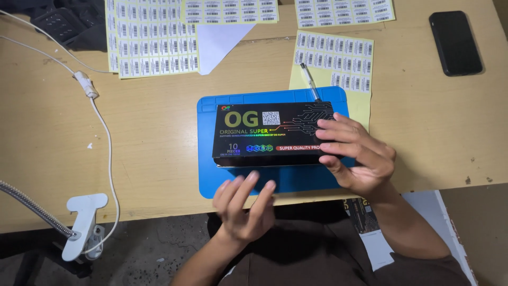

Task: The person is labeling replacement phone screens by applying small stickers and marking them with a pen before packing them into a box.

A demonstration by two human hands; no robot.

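The right hand lies over the right end of a flat black box, fingers spread across its glossy lid and thumb curled under the near edge, so that end is clasped between them. The left hand hangs just in front of the box's near edge, palm turned up a little and fingers loosely apart, touching nothing that I can see. The box is a long, shallow carton with shimmering, rainbow-tinted print and a circuit-like pattern on top, and it sits squarely on a bright blue mat, smooth and rubbery-looking with rounded corners, which covers the middle of a pale wooden table. A slim pen with a clear barrel lies at a slant just behind the box, its tip end over a yellow-backed sheet of small barcode labels. More such sheets are fanned along the far edge. A dark phone lies flat well off to the right. On the left a white cable trails across the wood, down to a white clamp gripping the table's edge.
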